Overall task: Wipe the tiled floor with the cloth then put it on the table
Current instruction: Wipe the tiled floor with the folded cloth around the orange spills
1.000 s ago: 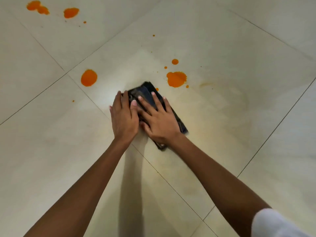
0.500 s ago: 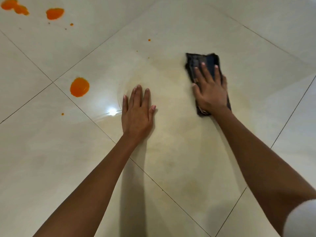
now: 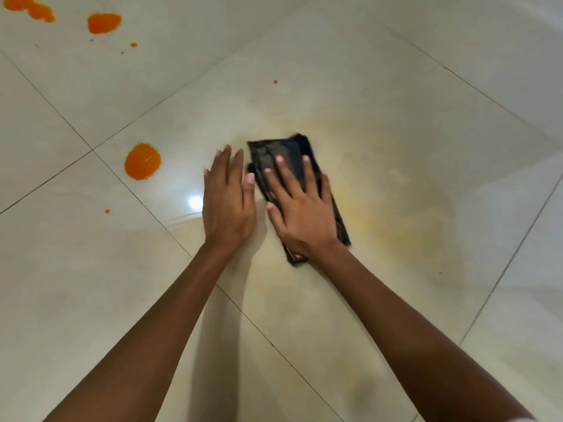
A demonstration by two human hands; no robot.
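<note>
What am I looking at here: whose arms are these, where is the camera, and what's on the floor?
There is no machine: a person wears one camera on the head, so you look down along their two bare arms. Below is a pale tiled floor. The right hand presses flat, fingers spread, on a dark folded cloth; nothing is in a closed grip. The left hand lies flat on the tiles beside it. A large orange splash sits left of the hands, more orange splashes at top left, and a faint yellowish smear right of the cloth.
</note>
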